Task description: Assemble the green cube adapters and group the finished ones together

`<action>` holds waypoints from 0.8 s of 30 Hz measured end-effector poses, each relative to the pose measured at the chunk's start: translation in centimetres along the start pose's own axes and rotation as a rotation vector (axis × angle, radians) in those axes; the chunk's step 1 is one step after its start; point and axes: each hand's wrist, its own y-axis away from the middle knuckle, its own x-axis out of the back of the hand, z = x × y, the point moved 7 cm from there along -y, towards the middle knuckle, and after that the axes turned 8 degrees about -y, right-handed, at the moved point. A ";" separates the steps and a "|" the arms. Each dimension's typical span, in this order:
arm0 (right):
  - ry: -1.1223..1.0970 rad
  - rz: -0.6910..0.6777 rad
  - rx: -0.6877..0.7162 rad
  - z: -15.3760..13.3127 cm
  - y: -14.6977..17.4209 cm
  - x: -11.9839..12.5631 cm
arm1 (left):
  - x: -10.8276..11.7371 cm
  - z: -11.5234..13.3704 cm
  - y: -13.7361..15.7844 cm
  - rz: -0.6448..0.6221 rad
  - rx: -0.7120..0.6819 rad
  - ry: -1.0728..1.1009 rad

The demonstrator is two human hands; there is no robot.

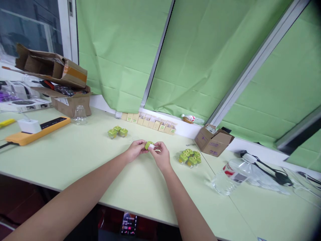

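Observation:
Over the middle of the pale green table (100,160), my left hand (136,150) and my right hand (161,154) meet around a small green cap-like piece (147,145). The left fingers pinch its green side. My right fingers close on a white part (151,146) at its right end; whether the two parts are joined I cannot tell. To the left lies a small group of green-topped clear containers (117,132). Right of my hands stands a bigger cluster of several similar green-topped containers (190,158), with small loops on top.
A row of small cardboard boxes (150,123) lines the wall. An orange power strip (40,130) and a clear cup (80,115) are left. At right are a cardboard box (213,140) and a large water bottle (232,175). A phone (129,223) lies below the table edge.

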 end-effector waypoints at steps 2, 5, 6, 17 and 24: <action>0.016 0.003 0.003 -0.1 0.0 0.0 | 0.0 0.1 0.0 0.004 0.002 -0.001; 0.044 0.023 0.013 -0.2 0.1 0.0 | -0.2 0.2 0.1 0.002 0.001 -0.011; 0.053 0.031 0.019 -0.2 0.1 0.0 | -0.2 0.2 0.2 0.001 0.000 -0.016; 0.126 0.102 0.053 -0.8 0.3 0.2 | -0.5 0.0 0.2 -0.025 -0.005 -0.034; 0.105 0.092 0.061 -1.0 0.4 0.0 | -0.4 -0.1 0.1 -0.033 0.000 -0.028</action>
